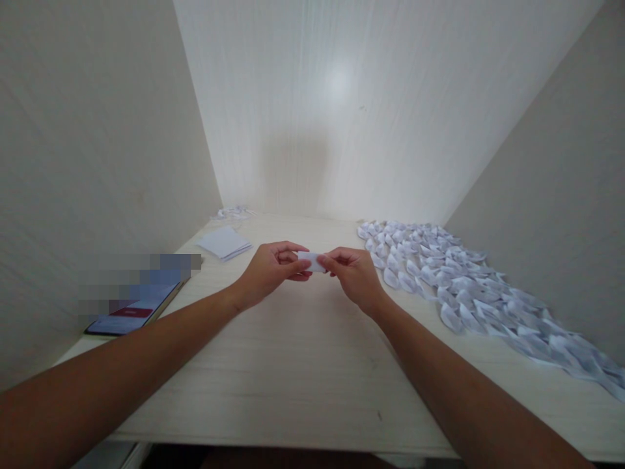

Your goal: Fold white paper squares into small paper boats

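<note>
A small folded piece of white paper (314, 260) is held above the table between my two hands. My left hand (276, 269) pinches its left end, thumb on the near face and fingers behind. At its right end, my right hand (352, 270) grips it the same way, with the thumb pressed on the front. The fingers partly cover the paper, so its full shape is hidden. Many folded white paper boats (430, 264) lie in rows to the right of my right hand. Beyond my left hand rests a stack of white paper sheets (224, 243).
On the left, a phone (141, 303) leans against the side wall, its screen partly blurred. Thin paper scraps (234, 212) lie in the back left corner. Panels enclose the pale wooden table (273, 384) at the back and on both sides.
</note>
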Demonstrator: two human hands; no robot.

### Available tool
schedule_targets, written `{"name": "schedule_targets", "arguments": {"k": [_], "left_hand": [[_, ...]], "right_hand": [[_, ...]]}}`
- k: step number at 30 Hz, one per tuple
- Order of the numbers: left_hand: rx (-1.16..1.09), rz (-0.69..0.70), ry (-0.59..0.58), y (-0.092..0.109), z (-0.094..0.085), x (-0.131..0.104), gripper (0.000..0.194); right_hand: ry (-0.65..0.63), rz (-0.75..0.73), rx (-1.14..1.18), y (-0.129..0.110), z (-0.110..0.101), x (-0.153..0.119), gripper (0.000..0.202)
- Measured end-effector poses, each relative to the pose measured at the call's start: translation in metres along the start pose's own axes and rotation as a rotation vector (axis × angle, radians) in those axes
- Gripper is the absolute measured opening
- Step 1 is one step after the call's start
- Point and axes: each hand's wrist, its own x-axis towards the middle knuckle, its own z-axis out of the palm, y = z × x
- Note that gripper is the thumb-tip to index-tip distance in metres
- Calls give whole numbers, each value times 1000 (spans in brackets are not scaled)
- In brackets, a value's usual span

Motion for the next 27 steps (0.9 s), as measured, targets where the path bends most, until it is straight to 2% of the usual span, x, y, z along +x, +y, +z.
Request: {"name": "schedule_targets", "arguments": {"k": [5, 10, 17, 23, 27], "left_hand": [[37, -48, -48, -5, 0, 1, 52], [64, -52, -19, -3, 1, 2, 59], [78, -98, -40, -1, -1, 2, 62], [33, -113, -1, -1, -2, 0, 64], [54, -119, 18, 0, -2, -1, 78]], "right_hand": [[-9, 12, -28, 3, 2, -1, 23], [14, -12, -26, 3, 3, -2, 23], [19, 47, 34, 1, 3, -2, 25], [14, 51, 40, 2, 0, 0, 24], [22, 67, 47, 3, -2, 1, 28]]}}
